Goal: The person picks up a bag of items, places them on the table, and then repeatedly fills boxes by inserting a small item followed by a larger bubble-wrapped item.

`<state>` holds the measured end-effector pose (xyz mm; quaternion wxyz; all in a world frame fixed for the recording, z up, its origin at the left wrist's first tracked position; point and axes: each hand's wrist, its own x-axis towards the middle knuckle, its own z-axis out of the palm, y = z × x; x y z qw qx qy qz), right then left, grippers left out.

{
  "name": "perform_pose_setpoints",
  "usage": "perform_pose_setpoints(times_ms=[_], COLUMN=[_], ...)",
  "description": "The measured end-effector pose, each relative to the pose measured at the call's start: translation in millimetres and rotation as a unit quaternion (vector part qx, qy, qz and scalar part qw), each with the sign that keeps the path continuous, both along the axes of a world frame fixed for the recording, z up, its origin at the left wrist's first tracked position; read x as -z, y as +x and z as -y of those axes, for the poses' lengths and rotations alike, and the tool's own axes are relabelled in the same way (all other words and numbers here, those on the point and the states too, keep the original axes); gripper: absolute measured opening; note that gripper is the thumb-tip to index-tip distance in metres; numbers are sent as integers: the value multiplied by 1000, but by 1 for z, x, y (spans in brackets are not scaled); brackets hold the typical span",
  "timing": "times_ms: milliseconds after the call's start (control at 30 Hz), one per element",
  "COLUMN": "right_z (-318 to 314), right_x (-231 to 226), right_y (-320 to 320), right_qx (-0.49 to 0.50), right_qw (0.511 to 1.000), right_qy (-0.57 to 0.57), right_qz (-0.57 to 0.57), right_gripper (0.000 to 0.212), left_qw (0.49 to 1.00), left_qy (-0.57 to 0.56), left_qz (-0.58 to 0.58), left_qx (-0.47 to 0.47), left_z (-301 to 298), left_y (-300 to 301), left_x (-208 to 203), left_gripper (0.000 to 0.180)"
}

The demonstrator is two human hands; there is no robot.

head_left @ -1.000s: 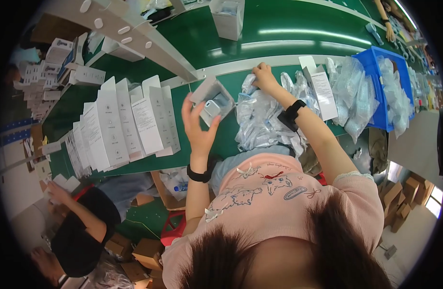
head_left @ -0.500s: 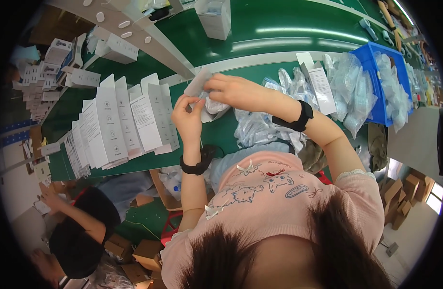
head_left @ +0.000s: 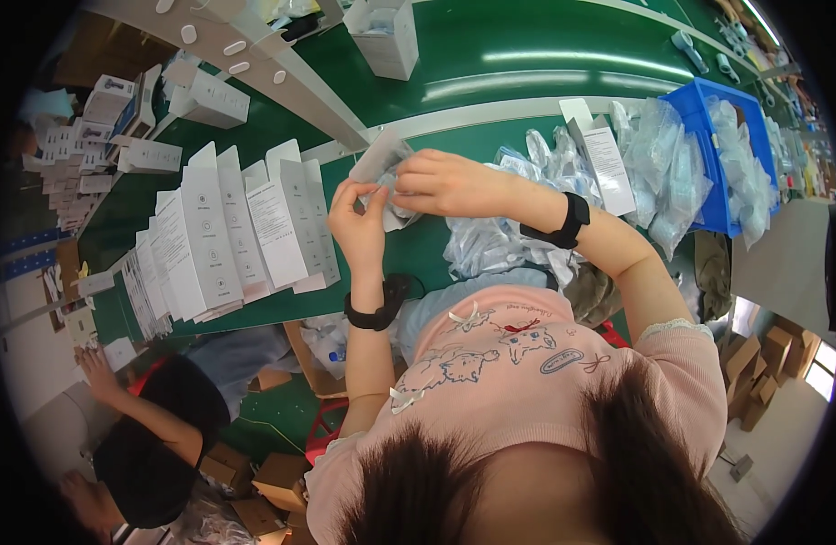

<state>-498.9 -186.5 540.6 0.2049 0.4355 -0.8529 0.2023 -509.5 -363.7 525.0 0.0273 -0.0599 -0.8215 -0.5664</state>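
An open white box is held over the green bench, its flap raised at the far side. Crumpled clear plastic, apparently a bag, shows at its mouth between my hands. My left hand is closed at the box's near left edge, thumb and fingers pinched together. From the right, my right hand reaches over the box with bent fingers closed at the clear bag. Those fingers cover much of the bag and the box opening, and what the bag contains is hard to make out.
Flat-sided white boxes stand in a row at left. Several clear bagged items lie to the right, near another white box and a blue crate. A metal post rises ahead. Another person works at lower left.
My right hand has shifted slightly right and down, showing more of the plastic at the box's mouth. The white box at the far side of the bench has moved left.
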Motion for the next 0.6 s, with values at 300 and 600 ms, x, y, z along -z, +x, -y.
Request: perform_pose_setpoints(times_ms=[300, 600], right_z=[-16, -7], right_x=[28, 53], right_y=[9, -33], right_qx=[-10, 25], right_qw=[991, 855], right_qy=[-74, -357], right_qz=[110, 375], right_gripper=[61, 114], left_qw=[969, 796], left_qy=[-162, -604], left_qz=[-157, 37], left_qx=[-101, 25], left_z=[49, 92], left_y=[-9, 10], left_x=[-4, 13], left_gripper=[49, 83])
